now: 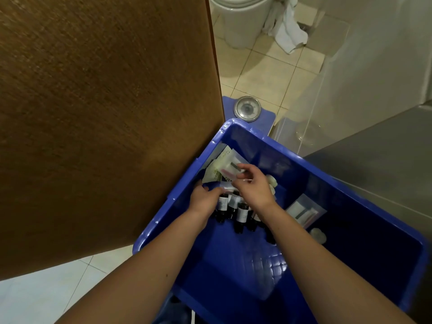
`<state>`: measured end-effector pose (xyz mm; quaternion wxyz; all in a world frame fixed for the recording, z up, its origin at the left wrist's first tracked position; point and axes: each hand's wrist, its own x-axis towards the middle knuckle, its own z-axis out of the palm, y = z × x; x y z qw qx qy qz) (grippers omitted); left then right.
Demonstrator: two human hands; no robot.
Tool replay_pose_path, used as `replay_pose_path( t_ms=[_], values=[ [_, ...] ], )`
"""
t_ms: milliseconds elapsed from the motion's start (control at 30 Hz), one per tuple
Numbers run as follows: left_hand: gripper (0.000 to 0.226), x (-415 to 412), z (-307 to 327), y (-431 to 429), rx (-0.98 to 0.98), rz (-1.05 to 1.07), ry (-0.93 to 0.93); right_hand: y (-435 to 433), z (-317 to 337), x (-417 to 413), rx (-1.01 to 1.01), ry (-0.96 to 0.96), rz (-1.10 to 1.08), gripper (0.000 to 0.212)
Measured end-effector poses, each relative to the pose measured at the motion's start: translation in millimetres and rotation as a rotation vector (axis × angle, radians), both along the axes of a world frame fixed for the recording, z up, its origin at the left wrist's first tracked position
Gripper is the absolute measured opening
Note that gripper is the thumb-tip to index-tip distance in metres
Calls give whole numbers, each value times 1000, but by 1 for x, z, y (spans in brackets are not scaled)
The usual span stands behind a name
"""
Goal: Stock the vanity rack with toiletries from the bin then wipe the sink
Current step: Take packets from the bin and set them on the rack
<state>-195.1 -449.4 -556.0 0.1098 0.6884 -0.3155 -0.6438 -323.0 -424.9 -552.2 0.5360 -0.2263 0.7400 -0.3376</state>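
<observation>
Stocking step, gathering from the bin (301, 174): right grip (252, 188) pinches a sachet (230, 163); left grip (203, 199) curls by the bottles (240, 212), hold unclear. Next likely needs a clean lift out.

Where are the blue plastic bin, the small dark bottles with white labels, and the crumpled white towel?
blue plastic bin (245, 265): head view, its bare bottom.
small dark bottles (241, 215): head view, one bottle's white label.
crumpled white towel (288, 35): head view, its middle fold.
</observation>
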Motion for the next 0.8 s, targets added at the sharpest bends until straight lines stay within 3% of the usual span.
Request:
replay_pose_path(
  t_ms=[200,400,800],
  values=[
    [47,-11,-2,-3,-80,-12,37,-28,-7,-1,8,43,64,53],
    [52,-23,-5,-10,-120,4,34,-34,-10,-8,16,38,80,48],
    [9,-44,-15,-19,-184,23,-3,-22,-22,-16,25,60,19,38]
  ],
)
